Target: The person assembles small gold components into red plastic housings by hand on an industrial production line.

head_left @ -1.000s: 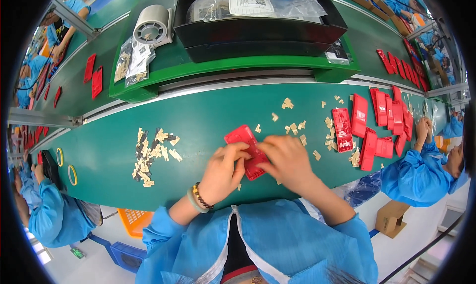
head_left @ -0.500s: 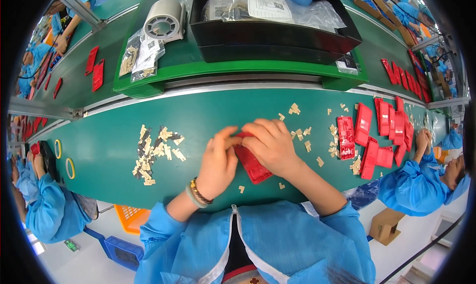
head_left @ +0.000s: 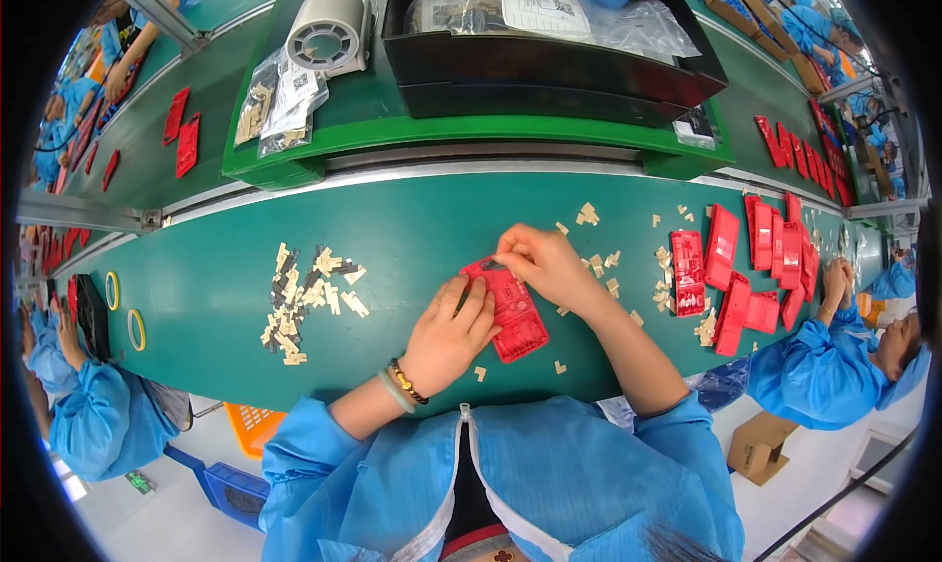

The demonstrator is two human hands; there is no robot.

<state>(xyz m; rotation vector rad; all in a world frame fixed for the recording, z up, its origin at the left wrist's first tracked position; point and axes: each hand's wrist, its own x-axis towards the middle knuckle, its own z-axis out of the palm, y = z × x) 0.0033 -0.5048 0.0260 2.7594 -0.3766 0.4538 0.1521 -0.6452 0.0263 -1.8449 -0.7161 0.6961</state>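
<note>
two yellow rings (head_left: 125, 310), one grey fan (head_left: 327, 34), two black trays (head_left: 559, 66)
</note>
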